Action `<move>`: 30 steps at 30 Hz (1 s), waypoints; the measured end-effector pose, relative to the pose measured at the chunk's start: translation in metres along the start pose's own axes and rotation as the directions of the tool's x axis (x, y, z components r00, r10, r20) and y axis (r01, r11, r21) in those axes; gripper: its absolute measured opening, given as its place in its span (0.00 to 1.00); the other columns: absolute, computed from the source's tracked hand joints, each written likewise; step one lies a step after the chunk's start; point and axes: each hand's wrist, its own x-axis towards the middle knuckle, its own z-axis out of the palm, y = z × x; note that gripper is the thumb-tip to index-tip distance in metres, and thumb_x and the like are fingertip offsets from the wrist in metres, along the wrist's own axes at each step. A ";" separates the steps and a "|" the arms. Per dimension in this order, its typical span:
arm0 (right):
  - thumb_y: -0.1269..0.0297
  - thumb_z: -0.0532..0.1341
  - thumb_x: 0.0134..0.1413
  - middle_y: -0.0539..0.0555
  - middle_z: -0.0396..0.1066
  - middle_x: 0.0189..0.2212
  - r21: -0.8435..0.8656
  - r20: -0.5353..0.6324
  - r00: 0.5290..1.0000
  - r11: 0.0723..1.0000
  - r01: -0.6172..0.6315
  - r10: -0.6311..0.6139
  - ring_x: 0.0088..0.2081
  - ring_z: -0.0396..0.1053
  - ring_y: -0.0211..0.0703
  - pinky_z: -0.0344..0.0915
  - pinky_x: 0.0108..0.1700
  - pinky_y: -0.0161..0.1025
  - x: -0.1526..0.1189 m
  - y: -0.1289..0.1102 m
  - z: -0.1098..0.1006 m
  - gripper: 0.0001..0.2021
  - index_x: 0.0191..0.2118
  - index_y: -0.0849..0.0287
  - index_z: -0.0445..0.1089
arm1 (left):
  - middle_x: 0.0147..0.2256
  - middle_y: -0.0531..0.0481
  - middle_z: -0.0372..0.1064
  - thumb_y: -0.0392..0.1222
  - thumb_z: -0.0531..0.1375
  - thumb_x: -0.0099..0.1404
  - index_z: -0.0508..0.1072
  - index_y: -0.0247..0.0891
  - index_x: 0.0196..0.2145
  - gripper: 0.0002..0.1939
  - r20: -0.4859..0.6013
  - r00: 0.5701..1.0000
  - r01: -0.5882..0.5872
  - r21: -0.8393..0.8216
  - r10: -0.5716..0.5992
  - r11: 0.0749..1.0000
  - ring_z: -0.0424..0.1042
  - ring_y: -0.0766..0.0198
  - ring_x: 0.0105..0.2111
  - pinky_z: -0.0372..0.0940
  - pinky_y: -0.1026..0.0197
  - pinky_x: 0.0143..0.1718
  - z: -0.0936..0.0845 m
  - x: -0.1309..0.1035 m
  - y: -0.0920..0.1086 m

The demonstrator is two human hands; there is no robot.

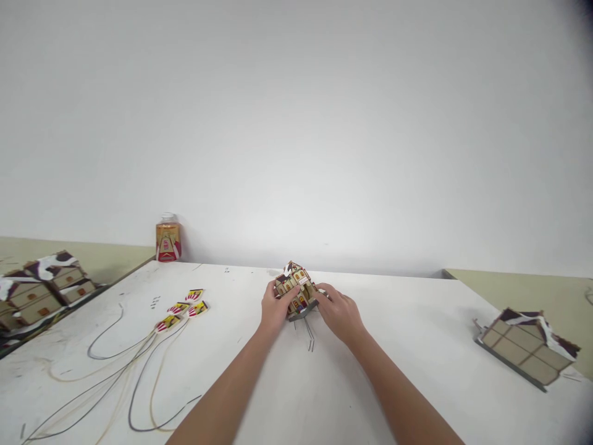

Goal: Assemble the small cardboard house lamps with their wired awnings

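Observation:
A small model house (297, 283) with beige walls, arched windows and a snow-white patch on its roof is tilted in front of me at the middle of the table. My left hand (275, 307) grips its left side, with the thumb across the front wall. On the right, my right hand (338, 312) has its fingers closed at the house's right edge, near the grey base; whether they pinch anything else is hidden. Thin dark wires (310, 337) hang below the base.
Several red, white and yellow pieces (167, 322) with long wires lie on the white table (393, 383) to the left. A jar (168, 240) stands against the wall. More model houses sit at far left (44, 290) and right (528, 346).

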 end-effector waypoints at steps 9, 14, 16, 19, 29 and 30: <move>0.74 0.54 0.58 0.50 0.71 0.45 -0.002 -0.038 0.999 1.000 -0.002 0.002 0.28 0.66 0.31 0.56 0.27 0.32 -0.004 0.006 0.004 0.10 0.29 0.58 0.68 | 0.37 0.44 0.74 0.54 0.70 0.44 0.69 0.38 0.42 0.30 -0.036 0.999 0.017 0.048 -0.015 0.999 0.75 0.56 0.37 0.71 0.56 0.37 -0.005 0.002 0.001; 0.73 0.57 0.58 0.51 0.71 0.45 -0.033 0.018 1.000 0.999 -0.015 0.015 0.38 0.66 0.38 0.58 0.37 0.35 -0.002 0.007 0.002 0.09 0.30 0.56 0.71 | 0.37 0.44 0.74 0.54 0.70 0.44 0.69 0.38 0.42 0.31 -0.049 0.998 0.032 0.052 -0.030 0.998 0.75 0.57 0.36 0.72 0.56 0.37 -0.005 0.004 0.000; 0.72 0.57 0.60 0.52 0.71 0.45 -0.026 0.058 0.998 1.000 -0.018 0.020 0.41 0.66 0.40 0.58 0.41 0.37 -0.001 0.008 0.001 0.08 0.32 0.56 0.71 | 0.36 0.44 0.74 0.55 0.70 0.43 0.69 0.38 0.42 0.31 -0.054 0.998 0.037 0.054 -0.034 0.998 0.75 0.57 0.35 0.71 0.56 0.36 -0.005 0.005 0.000; 0.68 0.56 0.62 0.53 0.71 0.44 0.009 0.090 0.996 1.000 -0.021 0.020 0.41 0.65 0.41 0.56 0.44 0.40 0.000 0.010 0.000 0.08 0.33 0.56 0.72 | 0.36 0.44 0.74 0.55 0.70 0.43 0.68 0.38 0.43 0.32 -0.059 0.998 0.038 0.059 -0.034 0.998 0.75 0.57 0.35 0.71 0.56 0.36 -0.006 0.005 0.000; 0.62 0.54 0.64 0.54 0.72 0.40 0.488 0.026 0.986 0.859 -0.155 0.163 0.43 0.67 0.41 0.62 0.46 0.40 0.002 0.015 -0.001 0.09 0.35 0.57 0.68 | 0.35 0.45 0.74 0.58 0.68 0.45 0.70 0.38 0.43 0.31 -0.104 0.995 0.003 0.126 0.010 0.992 0.75 0.58 0.34 0.70 0.57 0.35 -0.009 0.006 -0.002; 0.62 0.54 0.63 0.55 0.71 0.40 0.549 0.016 0.981 0.818 -0.170 0.193 0.43 0.68 0.41 0.63 0.46 0.41 0.002 0.014 -0.001 0.09 0.35 0.57 0.68 | 0.35 0.44 0.74 0.58 0.68 0.45 0.70 0.38 0.42 0.31 -0.109 0.994 -0.005 0.134 0.020 0.991 0.75 0.58 0.34 0.70 0.57 0.35 -0.009 0.006 -0.002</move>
